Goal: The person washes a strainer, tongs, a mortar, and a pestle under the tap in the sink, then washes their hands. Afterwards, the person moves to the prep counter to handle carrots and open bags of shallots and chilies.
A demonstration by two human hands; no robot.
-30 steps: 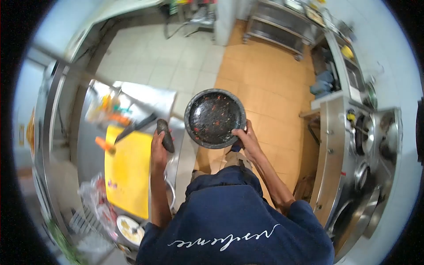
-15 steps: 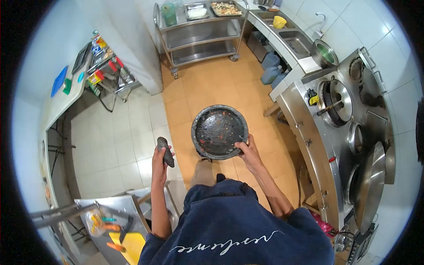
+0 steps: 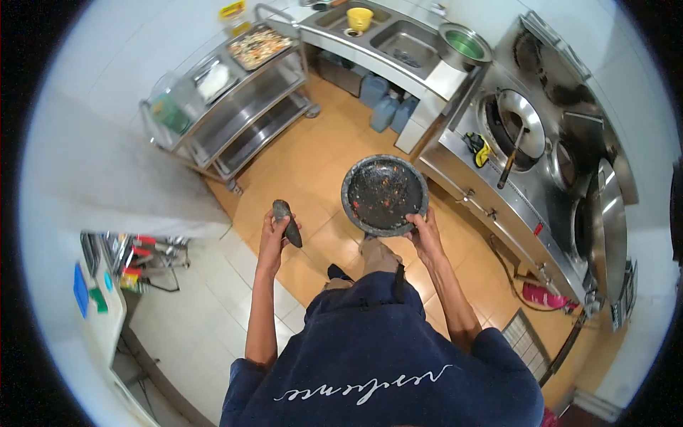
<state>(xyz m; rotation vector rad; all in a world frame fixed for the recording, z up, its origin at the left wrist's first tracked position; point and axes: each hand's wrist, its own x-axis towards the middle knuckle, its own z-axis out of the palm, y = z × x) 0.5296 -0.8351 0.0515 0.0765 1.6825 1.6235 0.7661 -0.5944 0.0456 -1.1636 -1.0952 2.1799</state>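
My left hand point(image 3: 272, 236) is wrapped round a dark stone pestle point(image 3: 287, 222), held out in front of me above the floor. In my right hand point(image 3: 425, 231) is a round, shallow stone mortar point(image 3: 383, 191), gripped by its near right rim with the thumb over the edge. Red and orange bits cling to the mortar's dark inner face, which is turned up toward me. Pestle and mortar are apart, side by side in the air.
Ahead on the left stands a steel trolley point(image 3: 228, 135) bearing a tray of chopped food point(image 3: 260, 48). A double sink point(image 3: 409, 44) holds a yellow container point(image 3: 359, 19). To the right runs a steel stove point(image 3: 491, 192) with a wok point(image 3: 521, 124). Blue jugs point(image 3: 385, 112) sit beneath the counter.
My body has turned to the right and moved toward the sink and stove. Both hands keep their hold on the pestle and the mortar. The side table with the yellow board has left view.
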